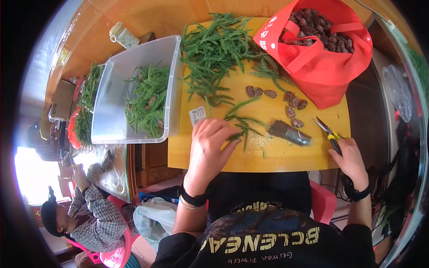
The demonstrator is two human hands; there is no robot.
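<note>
Near the front of the yellow table, my left hand (pixel 209 145) pinches the base of a green pine sprig (pixel 245 120), its needled stems fanning away. At the right edge my right hand (pixel 351 157) grips long-nosed pliers (pixel 331 134) by their yellow and black handles, the jaws pointing up and left. Between the hands lies a bundle of thin dark wires (pixel 289 132) in clear wrapping. Several small brown pine cones (pixel 293 101) rest just beyond it. A white printed tag (pixel 197 115) lies beside my left fingers.
A heap of green sprigs (pixel 214 49) covers the table's far left. Beyond the cones stands a red bag (pixel 319 71) full of pine cones. To the left is a clear plastic bin (pixel 175 85) with sprigs and cones inside. Another person (pixel 96 223) sits at the lower left.
</note>
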